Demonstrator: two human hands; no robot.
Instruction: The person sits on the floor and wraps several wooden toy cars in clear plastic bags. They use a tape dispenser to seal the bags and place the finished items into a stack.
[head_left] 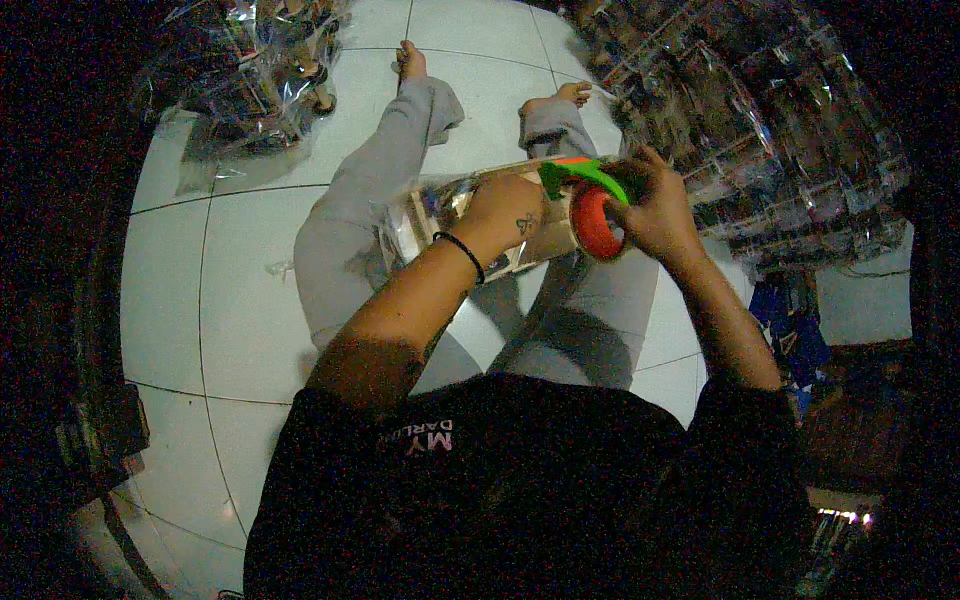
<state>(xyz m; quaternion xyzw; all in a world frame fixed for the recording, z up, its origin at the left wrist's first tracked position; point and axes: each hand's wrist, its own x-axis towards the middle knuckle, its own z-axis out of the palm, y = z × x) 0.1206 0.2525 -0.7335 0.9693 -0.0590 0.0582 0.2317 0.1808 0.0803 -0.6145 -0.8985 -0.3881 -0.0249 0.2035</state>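
Observation:
On my lap lies a long package (432, 206) wrapped in clear plastic, with pale and dark parts inside it. My left hand (505, 212) presses down on its middle, knuckles bent and fingers curled; the fingertips are hidden from above. In my right hand (655, 208) is a green tape dispenser (610, 180), with the fingers closed around its far side. A roll with a red-orange core (598, 222) sits in the dispenser. The dispenser is at the right end of the package; whether its tape touches the plastic I cannot tell.
A large heap of plastic-wrapped bundles (760, 120) fills the far right. Another plastic-wrapped pile (265, 75) stands at the far left. My outstretched legs (345, 220) rest on white floor tiles (160, 290). Blue fabric (790, 330) lies at the right, beside dark objects.

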